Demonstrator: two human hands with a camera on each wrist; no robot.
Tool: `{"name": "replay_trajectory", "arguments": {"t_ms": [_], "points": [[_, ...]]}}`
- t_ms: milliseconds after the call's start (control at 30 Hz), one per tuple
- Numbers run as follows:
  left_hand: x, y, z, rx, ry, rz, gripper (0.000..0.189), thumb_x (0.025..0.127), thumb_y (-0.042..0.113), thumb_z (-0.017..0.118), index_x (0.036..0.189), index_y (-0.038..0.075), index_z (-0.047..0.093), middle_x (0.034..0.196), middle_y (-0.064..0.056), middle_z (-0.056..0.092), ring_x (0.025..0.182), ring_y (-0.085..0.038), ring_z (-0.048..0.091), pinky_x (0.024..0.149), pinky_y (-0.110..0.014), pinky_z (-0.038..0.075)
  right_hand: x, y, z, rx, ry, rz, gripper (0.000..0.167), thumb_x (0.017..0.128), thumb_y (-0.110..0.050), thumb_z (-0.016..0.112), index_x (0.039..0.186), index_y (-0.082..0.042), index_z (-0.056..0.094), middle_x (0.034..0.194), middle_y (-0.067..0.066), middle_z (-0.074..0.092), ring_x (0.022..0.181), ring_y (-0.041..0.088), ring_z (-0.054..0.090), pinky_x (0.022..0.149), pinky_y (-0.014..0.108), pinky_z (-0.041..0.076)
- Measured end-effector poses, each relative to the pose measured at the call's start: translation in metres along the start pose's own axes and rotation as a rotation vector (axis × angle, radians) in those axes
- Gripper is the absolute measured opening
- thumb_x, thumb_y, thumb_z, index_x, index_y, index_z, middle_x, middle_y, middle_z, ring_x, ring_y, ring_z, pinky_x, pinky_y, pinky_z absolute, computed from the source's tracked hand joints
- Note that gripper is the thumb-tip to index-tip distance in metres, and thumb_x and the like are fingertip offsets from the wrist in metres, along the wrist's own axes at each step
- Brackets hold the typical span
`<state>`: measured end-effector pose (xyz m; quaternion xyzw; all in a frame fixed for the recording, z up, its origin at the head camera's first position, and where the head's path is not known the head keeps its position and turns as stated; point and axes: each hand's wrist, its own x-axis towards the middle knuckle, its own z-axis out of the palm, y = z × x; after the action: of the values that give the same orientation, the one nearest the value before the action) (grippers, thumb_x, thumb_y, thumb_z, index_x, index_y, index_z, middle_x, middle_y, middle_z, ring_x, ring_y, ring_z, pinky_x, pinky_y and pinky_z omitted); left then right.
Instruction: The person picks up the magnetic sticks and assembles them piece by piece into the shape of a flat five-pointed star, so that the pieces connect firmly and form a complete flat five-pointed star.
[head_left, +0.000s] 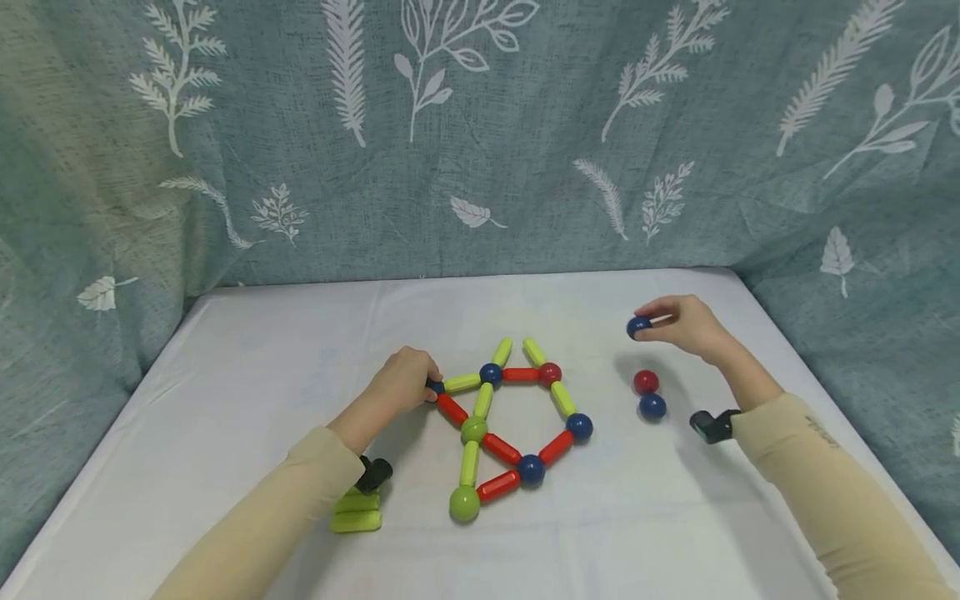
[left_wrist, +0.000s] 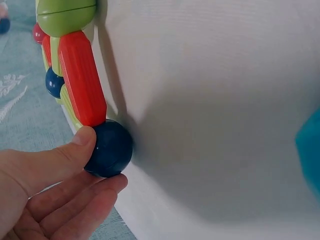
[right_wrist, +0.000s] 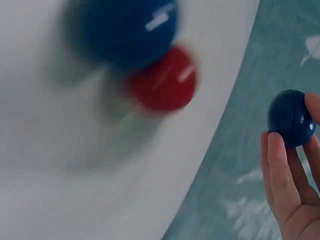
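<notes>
With thumb and fingers, my left hand (head_left: 405, 379) grips a blue ball (left_wrist: 111, 149) at the left corner of a flat frame of balls and rods. A red rod (left_wrist: 82, 80) and a yellow-green rod (head_left: 461, 382) join that ball. The frame also has a green ball (head_left: 474, 429) near its middle, another green ball (head_left: 464, 503) at the front, and a red ball (head_left: 550, 373) at the back. Two yellow-green rods stick out at its back. My right hand (head_left: 686, 325) pinches a loose blue ball (right_wrist: 291, 118), held above the table's right side.
Below the right hand, a loose red ball (head_left: 646, 382) and a blue ball (head_left: 652, 407) lie touching on the white table (head_left: 622, 533). Loose yellow-green rods (head_left: 356, 522) lie beside the left sleeve. A leaf-patterned curtain (head_left: 480, 208) hangs behind the table.
</notes>
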<state>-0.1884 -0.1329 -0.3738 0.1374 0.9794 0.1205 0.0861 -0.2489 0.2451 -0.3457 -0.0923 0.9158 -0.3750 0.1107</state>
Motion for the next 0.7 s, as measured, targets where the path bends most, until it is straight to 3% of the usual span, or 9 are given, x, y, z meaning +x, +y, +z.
{"name": "replay_trajectory", "arguments": {"t_ms": [133,300,500,700], "points": [[-0.001,0.001,0.001,0.006,0.014,-0.013,0.023,0.076,0.008,0.073,0.098,0.0,0.07,0.098,-0.01,0.068,0.095,-0.026,0.06,0.084,-0.036,0.047,0.032,-0.032,0.026,0.025,-0.043,-0.057,0.041,0.081,-0.013,0.069,0.118,0.001,0.057,0.12,0.022,0.055,0.105,0.033,0.055,0.088,0.045,0.045],[-0.002,0.005,0.003,0.005,0.023,-0.034,0.023,0.076,0.007,0.073,0.098,0.0,0.07,0.097,-0.01,0.068,0.093,-0.024,0.06,0.083,-0.035,0.048,0.066,-0.056,0.063,0.025,-0.102,-0.09,0.038,0.081,-0.01,0.069,0.117,0.001,0.059,0.117,0.019,0.057,0.106,0.031,0.055,0.088,0.041,0.046],[-0.003,0.005,0.003,0.001,0.031,-0.055,0.023,0.076,0.006,0.073,0.098,0.0,0.07,0.097,-0.01,0.067,0.093,-0.024,0.06,0.082,-0.034,0.048,0.088,-0.074,0.095,-0.013,-0.147,-0.109,0.036,0.082,-0.009,0.068,0.115,0.003,0.059,0.116,0.019,0.058,0.11,0.03,0.053,0.09,0.038,0.045],[-0.004,0.003,0.004,-0.008,0.047,-0.034,0.022,0.076,0.006,0.073,0.097,0.0,0.071,0.097,-0.011,0.068,0.093,-0.025,0.061,0.081,-0.034,0.049,0.099,-0.084,0.112,-0.11,-0.199,-0.096,0.033,0.083,-0.008,0.066,0.113,0.003,0.059,0.116,0.019,0.059,0.109,0.029,0.052,0.093,0.037,0.041]]}}
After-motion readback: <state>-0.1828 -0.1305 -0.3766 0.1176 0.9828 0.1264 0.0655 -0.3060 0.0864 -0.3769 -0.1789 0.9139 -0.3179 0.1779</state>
